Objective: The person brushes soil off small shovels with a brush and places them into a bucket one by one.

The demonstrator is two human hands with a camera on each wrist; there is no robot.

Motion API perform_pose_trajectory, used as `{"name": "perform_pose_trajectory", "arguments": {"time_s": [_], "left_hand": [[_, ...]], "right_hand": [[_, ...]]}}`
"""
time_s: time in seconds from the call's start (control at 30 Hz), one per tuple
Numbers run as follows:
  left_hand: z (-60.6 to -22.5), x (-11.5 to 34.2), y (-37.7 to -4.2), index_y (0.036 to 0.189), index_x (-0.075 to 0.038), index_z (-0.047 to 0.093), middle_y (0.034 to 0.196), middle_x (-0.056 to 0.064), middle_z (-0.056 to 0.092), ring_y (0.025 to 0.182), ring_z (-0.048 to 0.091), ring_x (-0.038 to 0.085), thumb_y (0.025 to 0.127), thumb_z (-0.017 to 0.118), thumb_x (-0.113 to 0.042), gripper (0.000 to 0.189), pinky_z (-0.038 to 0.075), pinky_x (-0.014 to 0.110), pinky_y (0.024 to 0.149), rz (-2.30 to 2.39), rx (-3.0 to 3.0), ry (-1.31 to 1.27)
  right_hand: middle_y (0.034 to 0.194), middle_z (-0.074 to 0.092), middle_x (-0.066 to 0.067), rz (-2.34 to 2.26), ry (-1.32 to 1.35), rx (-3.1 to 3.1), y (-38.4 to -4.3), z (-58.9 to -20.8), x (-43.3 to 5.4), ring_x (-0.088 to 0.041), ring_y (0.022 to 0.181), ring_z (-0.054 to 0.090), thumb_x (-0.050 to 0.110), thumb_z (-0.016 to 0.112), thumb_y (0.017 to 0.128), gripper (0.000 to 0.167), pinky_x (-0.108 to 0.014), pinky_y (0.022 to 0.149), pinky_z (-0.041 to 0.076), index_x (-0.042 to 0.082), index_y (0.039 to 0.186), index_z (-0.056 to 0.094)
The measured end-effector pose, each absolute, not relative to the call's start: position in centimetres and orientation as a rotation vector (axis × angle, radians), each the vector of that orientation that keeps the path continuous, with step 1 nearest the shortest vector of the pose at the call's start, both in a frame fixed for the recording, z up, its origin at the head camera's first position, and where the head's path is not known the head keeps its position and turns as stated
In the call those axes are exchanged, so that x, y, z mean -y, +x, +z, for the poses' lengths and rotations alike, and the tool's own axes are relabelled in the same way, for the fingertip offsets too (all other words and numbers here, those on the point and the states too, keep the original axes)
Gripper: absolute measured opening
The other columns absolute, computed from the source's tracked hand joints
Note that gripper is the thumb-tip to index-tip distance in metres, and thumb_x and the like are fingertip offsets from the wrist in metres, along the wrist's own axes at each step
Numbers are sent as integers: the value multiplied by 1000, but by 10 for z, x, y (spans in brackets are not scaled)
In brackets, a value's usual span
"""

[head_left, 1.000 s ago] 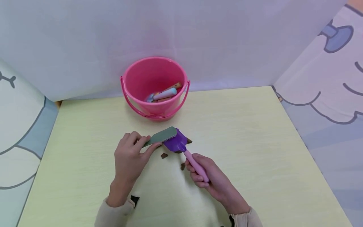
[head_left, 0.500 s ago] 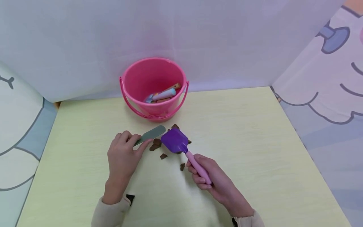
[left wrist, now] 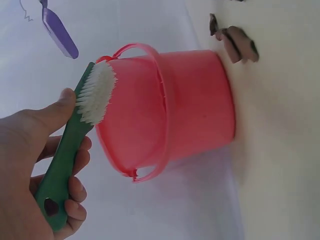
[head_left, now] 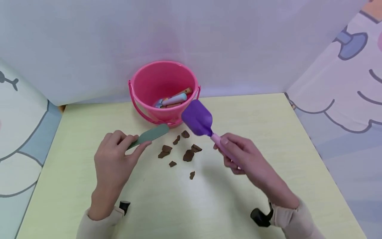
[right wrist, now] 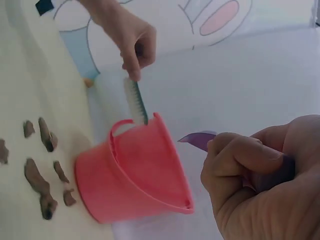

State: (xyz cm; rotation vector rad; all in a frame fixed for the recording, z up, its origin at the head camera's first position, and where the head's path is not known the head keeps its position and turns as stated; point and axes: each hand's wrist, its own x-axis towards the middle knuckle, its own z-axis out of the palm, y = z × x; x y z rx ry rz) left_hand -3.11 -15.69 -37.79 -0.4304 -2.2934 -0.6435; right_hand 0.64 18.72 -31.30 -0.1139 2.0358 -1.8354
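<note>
My left hand [head_left: 114, 159] grips a green brush [left wrist: 62, 155] with white bristles, held above the table in front of the bucket. In the head view its bristles face down and are hidden. My right hand [head_left: 247, 157] grips the pink handle of a toy shovel [head_left: 197, 118]; the purple blade is raised and overlaps the bucket's right edge in the head view. Between and beyond my hands, several brown pieces [head_left: 188, 155] lie scattered on the table. Behind them stands an upright pink bucket [head_left: 161, 114], its handle hanging down over the front.
Inside the bucket lie several small tools, one with a pale blue and lilac handle [head_left: 176, 99]. A pale wall [head_left: 238, 49] rises behind the table [head_left: 253, 122]. Cartoon-printed cloth [head_left: 346, 83] hangs at both sides. Each wrist carries a black camera mount.
My right hand has lifted the shovel up and away from the brown pieces, toward the bucket, uncovering them. My left hand has drawn the brush back to the left.
</note>
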Motion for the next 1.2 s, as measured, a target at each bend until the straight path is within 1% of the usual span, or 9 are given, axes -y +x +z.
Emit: {"name": "perform_pose_trajectory", "arguments": {"time_s": [0.1, 0.2, 0.33, 0.43, 0.53, 0.67, 0.9, 1.13, 1.2], "left_hand": [[-366, 162, -38, 94, -2, 80, 78, 13, 60, 68, 52, 29, 76, 92, -35, 39, 41, 40, 58, -636, 2271, -440], [-357, 168, -45, 94, -2, 80, 78, 14, 60, 69, 52, 30, 66, 98, -22, 39, 39, 40, 59, -638, 2268, -431], [-343, 176, -54, 94, 0, 80, 78, 16, 59, 71, 52, 32, 68, 97, -22, 38, 38, 40, 61, -614, 2299, -417], [-331, 180, -62, 94, 0, 79, 77, 16, 57, 70, 50, 31, 71, 96, -26, 39, 37, 40, 61, -576, 2331, -425], [-319, 183, -72, 94, 1, 78, 76, 14, 55, 69, 47, 28, 75, 94, -30, 40, 35, 39, 59, -517, 2375, -450], [-306, 184, -86, 95, 1, 78, 77, 14, 55, 70, 46, 28, 78, 92, -30, 38, 34, 38, 60, -478, 2417, -484], [-294, 182, -123, 89, 0, 78, 74, 15, 56, 69, 48, 30, 79, 91, -28, 32, 36, 37, 60, -383, 2480, -560], [-289, 173, -153, 91, -1, 79, 82, 17, 65, 75, 55, 34, 83, 88, -27, 30, 49, 47, 64, -285, 2622, -614], [-286, 172, -160, 93, -1, 79, 85, 18, 66, 78, 56, 35, 84, 88, -27, 29, 51, 49, 66, -273, 2671, -614]], "right_hand": [[70, 42, -2, -1729, -94, -2191, -11, -298, -190, -13, 57, 36, 39, 52, 109, 33, -25, 43, 29, 8, 110, 63], [72, 42, -4, -1606, -58, -2330, -29, -287, -189, -15, 60, 38, 48, 57, 105, 36, -26, 47, 32, 13, 110, 65], [75, 48, -6, -1393, -57, -2527, -53, -276, -187, -18, 63, 45, 61, 58, 100, 42, -30, 51, 38, 21, 110, 68], [79, 54, -8, -1248, -96, -2638, -68, -270, -186, -22, 67, 51, 65, 56, 99, 44, -33, 54, 44, 24, 109, 70], [82, 57, -8, -1176, -138, -2667, -84, -264, -185, -22, 67, 53, 61, 56, 100, 42, -34, 55, 46, 23, 108, 72], [76, 53, -6, -1153, -183, -2607, -106, -257, -180, -18, 61, 46, 49, 56, 103, 37, -31, 53, 41, 17, 105, 74], [65, 40, 0, -1068, -262, -2529, -145, -250, -160, -15, 57, 31, 50, 60, 102, 49, -29, 55, 32, 8, 76, 56], [62, 45, 0, -958, -346, -2507, -178, -248, -140, -14, 55, 36, 44, 60, 103, 43, -28, 56, 35, 7, 82, 68], [61, 47, 0, -926, -358, -2504, -186, -247, -134, -14, 54, 38, 43, 60, 104, 43, -28, 56, 36, 7, 81, 65]]}}
